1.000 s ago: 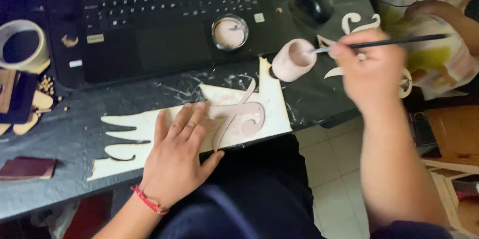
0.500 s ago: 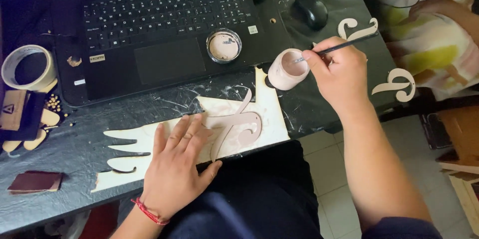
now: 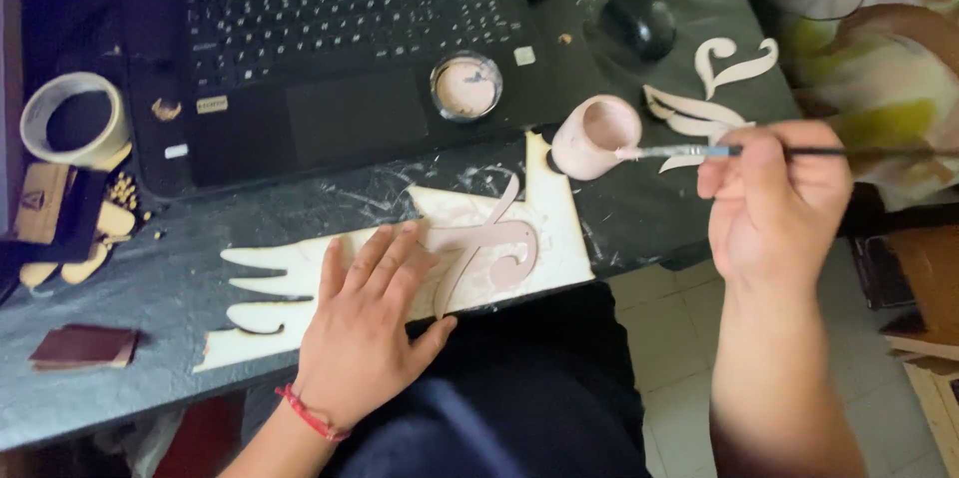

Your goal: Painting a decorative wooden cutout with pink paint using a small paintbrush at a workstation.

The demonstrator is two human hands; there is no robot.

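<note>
The left hand (image 3: pixel 365 323) lies flat, fingers (image 3: pixel 385 253) spread and released, pressing a pale wooden cutout sheet (image 3: pixel 554 228) on the dark desk (image 3: pixel 130 288) beside a pink-painted curled piece (image 3: pixel 499 243). The right hand (image 3: pixel 774 203) pinches a thin paintbrush (image 3: pixel 689 151), its tip at the mouth of a tilted pink paint jar (image 3: pixel 594 135) near the laptop (image 3: pixel 330 48).

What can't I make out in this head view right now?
- Brush tip: too small and blurred to tell whether it touches the paint cup.
- Wood sheet under the left hand: hidden by the hand.
- Laptop screen: cut off by the top edge.
- Brush handle end: blurred against the cloth beyond the right hand.
</note>
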